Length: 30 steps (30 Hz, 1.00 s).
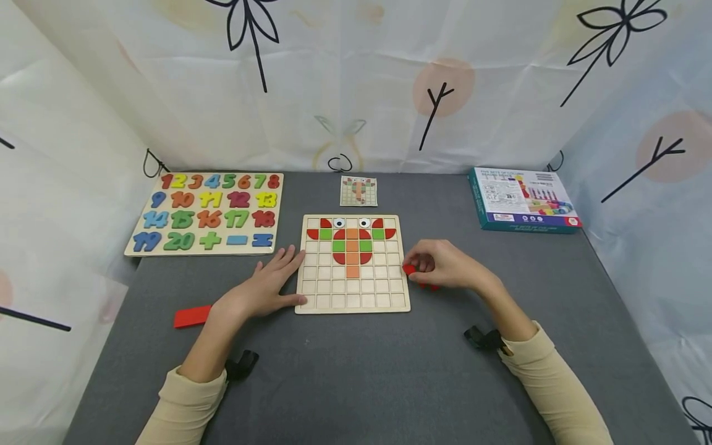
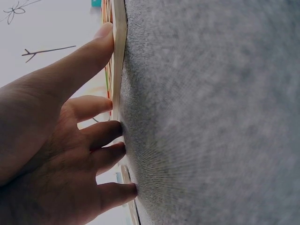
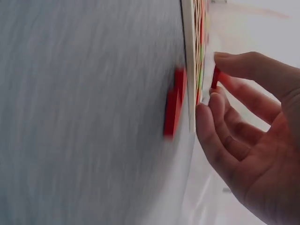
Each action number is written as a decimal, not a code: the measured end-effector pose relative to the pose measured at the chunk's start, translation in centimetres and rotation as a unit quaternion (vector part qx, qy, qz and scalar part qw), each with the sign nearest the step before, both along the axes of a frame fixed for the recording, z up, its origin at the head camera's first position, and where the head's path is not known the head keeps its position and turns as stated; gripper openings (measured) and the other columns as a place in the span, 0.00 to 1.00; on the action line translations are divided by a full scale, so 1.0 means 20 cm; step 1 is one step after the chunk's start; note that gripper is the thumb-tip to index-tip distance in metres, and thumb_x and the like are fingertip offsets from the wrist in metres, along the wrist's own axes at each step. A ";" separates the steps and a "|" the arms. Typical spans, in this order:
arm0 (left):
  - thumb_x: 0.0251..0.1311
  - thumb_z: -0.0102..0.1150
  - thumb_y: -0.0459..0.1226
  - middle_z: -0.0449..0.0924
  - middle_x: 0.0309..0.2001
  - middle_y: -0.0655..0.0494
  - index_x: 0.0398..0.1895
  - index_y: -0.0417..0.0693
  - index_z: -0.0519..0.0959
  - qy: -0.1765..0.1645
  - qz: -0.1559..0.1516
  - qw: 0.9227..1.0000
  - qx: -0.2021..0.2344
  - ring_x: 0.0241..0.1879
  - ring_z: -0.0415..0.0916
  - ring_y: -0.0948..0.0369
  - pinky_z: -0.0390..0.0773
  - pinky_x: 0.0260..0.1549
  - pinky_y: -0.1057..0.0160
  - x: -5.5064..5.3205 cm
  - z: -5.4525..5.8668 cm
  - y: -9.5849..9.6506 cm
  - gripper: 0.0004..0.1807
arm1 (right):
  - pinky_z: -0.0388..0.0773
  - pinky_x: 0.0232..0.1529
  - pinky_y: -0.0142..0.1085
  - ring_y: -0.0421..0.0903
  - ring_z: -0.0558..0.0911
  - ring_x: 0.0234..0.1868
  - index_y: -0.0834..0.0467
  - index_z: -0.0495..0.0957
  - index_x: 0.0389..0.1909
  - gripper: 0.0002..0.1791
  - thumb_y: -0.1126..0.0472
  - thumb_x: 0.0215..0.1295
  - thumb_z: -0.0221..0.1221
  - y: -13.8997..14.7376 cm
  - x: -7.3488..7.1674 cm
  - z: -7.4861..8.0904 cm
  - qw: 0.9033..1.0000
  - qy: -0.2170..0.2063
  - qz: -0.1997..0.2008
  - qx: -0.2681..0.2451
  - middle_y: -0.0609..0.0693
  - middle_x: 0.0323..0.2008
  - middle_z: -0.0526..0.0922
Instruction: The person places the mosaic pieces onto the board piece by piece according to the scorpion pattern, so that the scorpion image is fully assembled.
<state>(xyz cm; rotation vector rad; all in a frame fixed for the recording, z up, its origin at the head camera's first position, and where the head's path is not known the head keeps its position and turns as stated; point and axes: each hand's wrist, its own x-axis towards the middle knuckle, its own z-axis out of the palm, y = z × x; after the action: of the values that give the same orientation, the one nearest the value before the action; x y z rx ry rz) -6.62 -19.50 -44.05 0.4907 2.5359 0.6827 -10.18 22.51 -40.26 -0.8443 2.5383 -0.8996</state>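
Observation:
A wooden grid board (image 1: pixel 384 301) lies in mid-table, with red, green and orange tiles and two eye pieces in its upper cells. My left hand (image 1: pixel 253 290) has its fingers spread, thumb and fingertips touching the board's left edge. At the right edge, my right hand (image 1: pixel 447 264) pinches a small red tile (image 3: pixel 215 78) between thumb and fingers, just off the board. Beneath that hand, a few loose red tiles (image 3: pixel 172 110) rest on the table, partly covered in the head view. A small pattern card (image 1: pixel 358 191) with a similar figure lies beyond the board.
A number puzzle board (image 1: pixel 222 246) sits at the back left, and a boxed set (image 1: pixel 523 199) at the back right. A flat red piece (image 1: pixel 191 316) lies by the left forearm, which partly covers it. Patterned cloth hangs behind the grey table (image 1: pixel 356 383).

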 end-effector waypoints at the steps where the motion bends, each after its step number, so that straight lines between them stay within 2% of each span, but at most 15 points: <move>1: 0.65 0.70 0.64 0.41 0.90 0.39 0.91 0.53 0.48 0.002 -0.001 1.000 0.004 0.90 0.35 0.38 0.38 0.80 0.20 0.00 0.00 0.00 0.61 | 0.81 0.36 0.29 0.41 0.81 0.36 0.58 0.89 0.49 0.12 0.65 0.66 0.74 -0.03 0.00 0.00 1.000 -0.001 0.004 -0.008 0.51 0.39 0.86; 4: 0.63 0.69 0.66 0.41 0.90 0.38 0.91 0.53 0.48 0.003 -0.007 1.000 0.003 0.90 0.35 0.38 0.39 0.79 0.20 0.00 0.02 0.00 0.62 | 0.80 0.36 0.29 0.40 0.81 0.34 0.58 0.89 0.49 0.12 0.63 0.66 0.75 -0.11 0.01 0.00 0.999 -0.010 0.016 -0.031 0.51 0.38 0.87; 7: 0.63 0.71 0.65 0.41 0.90 0.40 0.91 0.54 0.48 0.007 -0.004 1.000 0.001 0.90 0.35 0.39 0.39 0.79 0.19 0.00 0.00 -0.01 0.62 | 0.82 0.37 0.30 0.39 0.81 0.34 0.58 0.88 0.49 0.12 0.63 0.67 0.74 -0.19 0.02 0.00 0.998 -0.020 0.030 -0.046 0.51 0.39 0.88; 14: 0.63 0.71 0.64 0.43 0.90 0.37 0.90 0.52 0.49 0.000 -0.002 1.000 0.009 0.90 0.35 0.37 0.39 0.79 0.20 0.02 0.08 0.01 0.61 | 0.87 0.41 0.35 0.38 0.82 0.36 0.57 0.88 0.49 0.12 0.61 0.68 0.74 -0.36 0.04 -0.01 0.995 -0.029 0.075 -0.051 0.50 0.41 0.89; 18: 0.63 0.71 0.64 0.42 0.90 0.39 0.91 0.53 0.49 0.008 -0.002 1.000 0.008 0.90 0.35 0.38 0.39 0.79 0.19 0.01 0.02 0.00 0.62 | 0.83 0.41 0.31 0.40 0.82 0.35 0.57 0.89 0.48 0.11 0.61 0.68 0.74 -0.44 0.05 -0.02 0.995 -0.002 0.096 -0.030 0.49 0.39 0.88; 24: 0.62 0.69 0.67 0.40 0.91 0.43 0.91 0.55 0.47 0.003 0.002 1.000 -0.003 0.91 0.34 0.41 0.38 0.82 0.23 -0.02 -0.05 -0.02 0.63 | 0.75 0.38 0.28 0.41 0.79 0.32 0.58 0.89 0.44 0.09 0.62 0.66 0.74 -0.53 0.06 -0.03 0.994 0.044 0.096 0.021 0.50 0.34 0.86; 30: 0.53 0.63 0.77 0.39 0.91 0.43 0.91 0.53 0.47 -0.006 0.003 1.000 -0.006 0.91 0.32 0.41 0.36 0.83 0.24 -0.03 -0.06 -0.02 0.70 | 0.75 0.39 0.29 0.39 0.77 0.32 0.58 0.88 0.43 0.09 0.61 0.65 0.76 -0.57 0.07 -0.02 0.992 0.068 0.092 0.046 0.50 0.35 0.87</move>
<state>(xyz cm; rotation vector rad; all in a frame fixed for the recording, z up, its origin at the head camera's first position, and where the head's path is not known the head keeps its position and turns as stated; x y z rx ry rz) -7.16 -19.84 -45.22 0.4739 2.5291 0.6692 -8.79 11.16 -40.74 -1.1225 2.5401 -0.6838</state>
